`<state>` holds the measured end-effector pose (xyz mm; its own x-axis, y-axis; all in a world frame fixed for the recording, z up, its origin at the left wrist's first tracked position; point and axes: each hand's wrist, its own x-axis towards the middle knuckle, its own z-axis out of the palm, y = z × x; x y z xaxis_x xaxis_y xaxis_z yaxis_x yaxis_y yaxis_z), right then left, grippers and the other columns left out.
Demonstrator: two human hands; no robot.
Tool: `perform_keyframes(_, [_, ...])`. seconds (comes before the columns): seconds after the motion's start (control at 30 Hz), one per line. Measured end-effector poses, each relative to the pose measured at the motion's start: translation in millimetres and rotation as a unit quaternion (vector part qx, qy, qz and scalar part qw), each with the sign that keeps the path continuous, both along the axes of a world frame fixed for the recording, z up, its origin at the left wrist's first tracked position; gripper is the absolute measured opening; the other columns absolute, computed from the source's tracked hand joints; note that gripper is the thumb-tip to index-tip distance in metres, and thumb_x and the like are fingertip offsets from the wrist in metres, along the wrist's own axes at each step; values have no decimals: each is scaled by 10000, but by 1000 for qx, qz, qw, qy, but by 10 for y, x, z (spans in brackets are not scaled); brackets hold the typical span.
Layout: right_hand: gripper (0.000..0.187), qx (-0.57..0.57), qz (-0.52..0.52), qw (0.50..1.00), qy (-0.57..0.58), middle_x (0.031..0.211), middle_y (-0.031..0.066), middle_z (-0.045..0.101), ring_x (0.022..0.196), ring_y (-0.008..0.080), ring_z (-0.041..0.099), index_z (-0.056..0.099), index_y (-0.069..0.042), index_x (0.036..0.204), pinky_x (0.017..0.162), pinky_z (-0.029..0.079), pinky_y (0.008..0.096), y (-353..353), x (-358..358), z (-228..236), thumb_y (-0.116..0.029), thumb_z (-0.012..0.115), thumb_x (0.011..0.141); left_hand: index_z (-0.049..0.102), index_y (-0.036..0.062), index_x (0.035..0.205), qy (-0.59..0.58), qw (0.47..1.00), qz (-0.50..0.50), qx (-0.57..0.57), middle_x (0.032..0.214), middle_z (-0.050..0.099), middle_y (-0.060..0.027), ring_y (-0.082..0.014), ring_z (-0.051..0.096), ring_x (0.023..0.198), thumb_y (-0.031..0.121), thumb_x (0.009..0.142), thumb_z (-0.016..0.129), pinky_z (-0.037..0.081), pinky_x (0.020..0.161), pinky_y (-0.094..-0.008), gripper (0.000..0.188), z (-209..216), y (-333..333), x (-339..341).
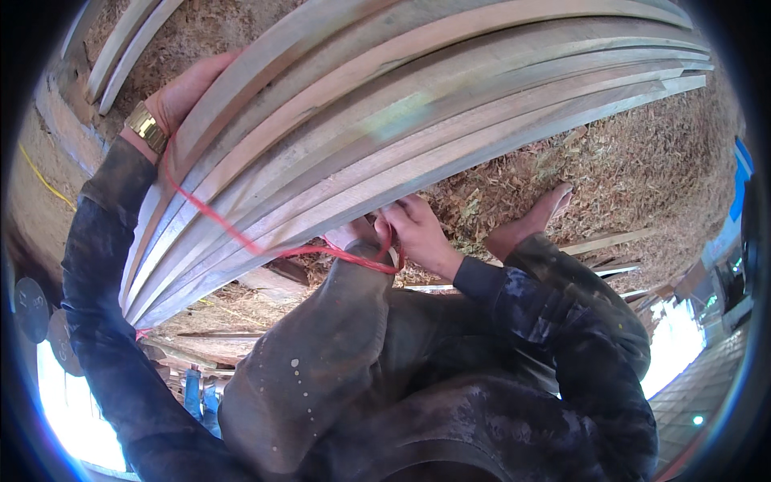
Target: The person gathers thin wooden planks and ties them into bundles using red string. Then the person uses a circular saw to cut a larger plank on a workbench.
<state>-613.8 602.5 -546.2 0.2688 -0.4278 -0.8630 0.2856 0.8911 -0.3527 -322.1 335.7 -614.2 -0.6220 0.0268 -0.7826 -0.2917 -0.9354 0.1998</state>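
Note:
A bundle of long, pale wooden slats [321, 136] lies slantwise before me. My left hand [186, 95], with a gold-coloured watch [146, 127] at the wrist, reaches round the bundle's far left side and holds it. The slats hide its fingertips. Red string [210, 212] crosses the top of the slats toward their near edge and stretches on to my right hand [423, 238]. This hand is closed, pinching the string close to the near edge, where a small loop hangs below the fingers beside my knee.
Wood shavings [642, 185] cover the ground around the bundle. More slats [132, 56] lie at the far left, and loose strips [610, 241] lie beyond my right leg. My bare right foot [530, 225] rests on the shavings. A yellow cord [46, 178] runs along the left.

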Motion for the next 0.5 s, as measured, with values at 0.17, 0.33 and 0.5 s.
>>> perform_keyframes(0.17, [214,-22,83,995,50,882,117,654,780,202,659,553,10,1102,719,530,326,-76,9,-203,-166,572,983,571,12,1355,-22,992,-74,-100,1265,657,-104,-120,637,1079,412,1018,512,514,936,-280,526,-212,45,40])
perform_keyframes(0.33, [258,-264,202,879,340,1015,89,670,1008,208,638,570,-29,1148,843,517,354,141,209,-356,-93,663,915,557,10,1366,19,983,-134,-124,1273,652,-103,-119,630,1089,392,1015,522,507,942,-278,520,-369,134,166])
perform_keyframes(0.5, [404,24,-251,968,5,1186,96,637,1105,287,603,577,-88,1256,964,465,443,249,271,-514,-197,668,878,544,7,1378,37,971,-182,-147,1280,648,-102,-118,623,1099,371,1012,531,501,948,-277,516,-450,195,267])
